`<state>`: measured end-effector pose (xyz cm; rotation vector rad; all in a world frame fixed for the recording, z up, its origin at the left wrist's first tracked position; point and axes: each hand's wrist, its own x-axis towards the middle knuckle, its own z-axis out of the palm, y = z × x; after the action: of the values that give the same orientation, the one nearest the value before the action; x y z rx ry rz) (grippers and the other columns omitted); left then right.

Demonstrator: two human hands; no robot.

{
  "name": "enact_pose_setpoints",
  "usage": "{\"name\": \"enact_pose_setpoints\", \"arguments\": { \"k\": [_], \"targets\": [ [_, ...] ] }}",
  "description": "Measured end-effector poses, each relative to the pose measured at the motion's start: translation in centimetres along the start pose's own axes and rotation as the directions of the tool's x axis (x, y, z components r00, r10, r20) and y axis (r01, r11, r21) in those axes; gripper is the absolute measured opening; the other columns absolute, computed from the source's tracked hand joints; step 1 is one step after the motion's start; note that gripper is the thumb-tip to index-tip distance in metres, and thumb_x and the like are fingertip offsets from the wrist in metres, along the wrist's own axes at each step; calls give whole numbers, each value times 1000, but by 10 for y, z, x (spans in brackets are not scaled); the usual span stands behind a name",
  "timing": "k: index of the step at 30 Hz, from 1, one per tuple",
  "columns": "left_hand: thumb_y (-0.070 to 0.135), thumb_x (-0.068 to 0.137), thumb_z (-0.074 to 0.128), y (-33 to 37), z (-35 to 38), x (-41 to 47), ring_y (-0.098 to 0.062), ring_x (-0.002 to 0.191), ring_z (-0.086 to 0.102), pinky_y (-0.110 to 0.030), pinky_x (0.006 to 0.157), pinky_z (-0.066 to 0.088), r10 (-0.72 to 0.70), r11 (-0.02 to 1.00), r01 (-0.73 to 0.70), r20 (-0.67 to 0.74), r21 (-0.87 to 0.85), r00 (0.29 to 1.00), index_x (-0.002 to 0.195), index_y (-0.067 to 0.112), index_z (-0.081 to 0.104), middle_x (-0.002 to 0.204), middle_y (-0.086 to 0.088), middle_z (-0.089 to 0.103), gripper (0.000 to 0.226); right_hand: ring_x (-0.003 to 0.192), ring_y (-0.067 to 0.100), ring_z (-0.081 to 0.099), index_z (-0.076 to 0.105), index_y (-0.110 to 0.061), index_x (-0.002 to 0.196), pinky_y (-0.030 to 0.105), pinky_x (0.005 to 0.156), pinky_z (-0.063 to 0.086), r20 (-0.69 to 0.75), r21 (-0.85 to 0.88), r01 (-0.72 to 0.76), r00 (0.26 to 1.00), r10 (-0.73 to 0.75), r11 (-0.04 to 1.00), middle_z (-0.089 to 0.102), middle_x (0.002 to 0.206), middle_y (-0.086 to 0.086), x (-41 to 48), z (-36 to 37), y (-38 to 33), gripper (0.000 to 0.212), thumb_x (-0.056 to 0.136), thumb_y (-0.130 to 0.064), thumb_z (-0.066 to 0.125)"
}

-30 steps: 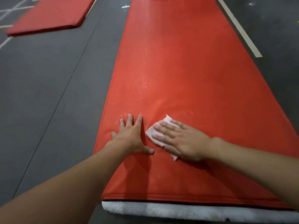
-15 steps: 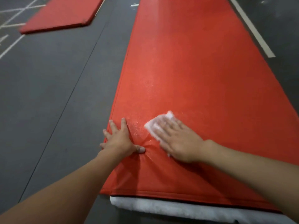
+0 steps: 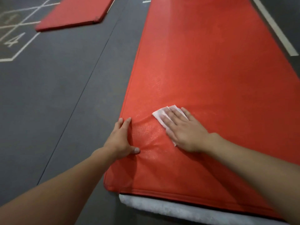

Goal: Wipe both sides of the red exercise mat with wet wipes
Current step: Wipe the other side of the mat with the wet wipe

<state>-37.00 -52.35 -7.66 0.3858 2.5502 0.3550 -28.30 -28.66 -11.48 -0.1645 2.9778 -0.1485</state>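
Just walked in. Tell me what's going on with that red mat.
A person is wiping the top face of the long red exercise mat, which lies on the dark floor. The right hand presses a white wet wipe flat on the mat near its left edge. The left hand rests on that edge, bracing the mat. The surface between the hands glistens. A second red mat lies farther off.

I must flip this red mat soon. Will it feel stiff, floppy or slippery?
Probably soft, not rigid: the red mat wrinkles between the left hand and the wet wipe. Likely slick there, since it glistens. Being long, it may sag when lifted.
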Motion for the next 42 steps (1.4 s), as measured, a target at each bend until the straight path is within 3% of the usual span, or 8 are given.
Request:
{"name": "enact_pose_setpoints", "arguments": {
  "k": [5, 9, 13, 18, 22, 26, 31, 42],
  "targets": [
    [32, 58, 94, 4, 9, -7, -34, 137, 37, -41, 113, 33, -222, 972, 214, -72, -100, 972, 150, 4, 16, 151, -19, 20, 123, 151, 22, -16, -4, -25, 158, 42, 120, -16, 52, -15, 315, 948, -314, 949, -10, 166, 4, -4, 9, -26, 61, 102, -48, 3],
    [47, 63, 88, 11, 11, -11, -36, 132, 39, -49, 107, 35, -279, 958, 285, -109, 39, 954, 146, 9, 23, 143, -13, 33, 112, 150, 24, -20, -10, -21, 157, 45, 121, -14, 1, 21, 22, 1000, -22, 1000, -11, 166, 5, 12, 0, -20, 60, 105, -45, 8],
    [46, 65, 87, 12, 12, -9, -36, 131, 38, -48, 106, 34, -305, 950, 310, -104, 32, 947, 143, 13, 26, 140, -11, 35, 105, 152, 25, -11, 3, -20, 159, 47, 122, -8, 62, -8, 379, 924, -378, 925, -4, 166, 6, -1, 12, -54, 63, 102, -47, 4],
    [48, 63, 88, 11, 11, -8, -34, 133, 37, -48, 105, 35, -303, 950, 309, -102, 45, 947, 144, 13, 25, 141, -10, 35, 108, 151, 24, -18, -8, -21, 158, 45, 121, -13, -17, -11, 87, 996, -87, 996, -10, 166, 5, 25, 3, -37, 61, 105, -44, 10],
    [47, 65, 87, 12, 11, -7, -33, 135, 34, -47, 106, 34, -297, 951, 303, -98, 55, 950, 148, 12, 19, 146, -9, 31, 113, 151, 20, -15, -4, -24, 158, 42, 121, -13, 78, 2, 398, 915, -397, 918, -8, 166, 0, 23, 8, -52, 59, 105, -45, 12],
    [49, 66, 86, 12, 11, -5, -33, 138, 31, -47, 108, 33, -294, 950, 301, -84, 80, 952, 154, 9, 6, 151, -9, 24, 126, 151, 20, -18, -8, -25, 158, 44, 121, -11, 7, 4, 139, 990, -139, 990, -12, 166, 0, 45, -1, -39, 60, 105, -45, 11],
    [49, 65, 86, 9, 12, -5, -32, 137, 31, -47, 106, 34, -277, 957, 283, -95, 66, 956, 153, 9, 8, 151, -6, 25, 125, 152, 14, -12, -4, -27, 158, 41, 122, -12, 38, 22, 402, 914, -403, 915, -7, 166, -5, 46, 5, -51, 58, 106, -42, 15],
    [50, 61, 88, 6, 15, -3, -32, 134, 33, -48, 104, 35, -265, 961, 272, -106, 49, 958, 151, 9, 13, 146, -6, 29, 123, 152, 12, -11, -2, -26, 159, 40, 122, -11, 15, 69, 226, 974, -228, 972, -5, 166, -4, 88, -12, -49, 58, 106, -41, 17]
  ]
}}
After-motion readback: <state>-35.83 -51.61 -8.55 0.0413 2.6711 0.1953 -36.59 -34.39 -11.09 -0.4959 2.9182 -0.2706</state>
